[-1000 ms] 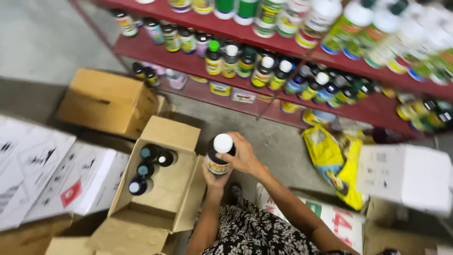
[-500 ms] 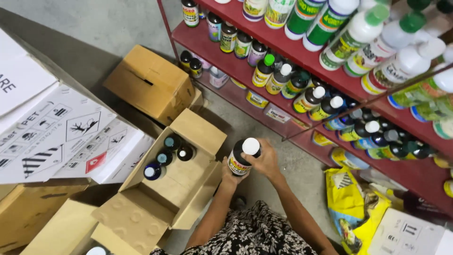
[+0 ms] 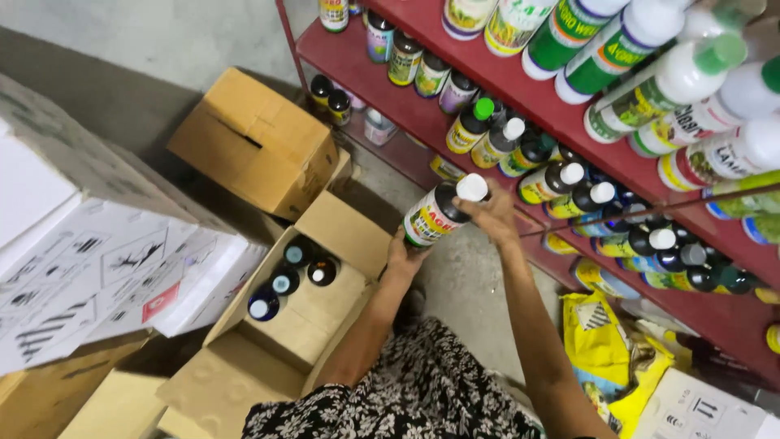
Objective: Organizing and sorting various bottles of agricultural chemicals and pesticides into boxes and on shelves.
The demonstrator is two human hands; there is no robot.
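Both my hands hold one dark bottle [image 3: 439, 213] with a white cap and a bright label, tilted toward the red shelf [image 3: 520, 97]. My left hand [image 3: 404, 254] cups its base from below. My right hand [image 3: 491, 215] grips it near the cap. Below it stands an open cardboard box [image 3: 341, 232] with several dark capped bottles [image 3: 288, 276] in its far corner. The shelf rows in front carry many similar bottles [image 3: 536, 175] with white, green and black caps.
A closed brown carton [image 3: 252, 142] lies on the floor beyond the open box. White printed cartons [image 3: 106, 268] are stacked at left over brown ones. Yellow bags [image 3: 605, 354] and a white box [image 3: 703, 410] lie at lower right, under the shelf.
The bottle has risen and tilted toward the shelf, with both hands still on it. My view has swung left and closer to the shelf.
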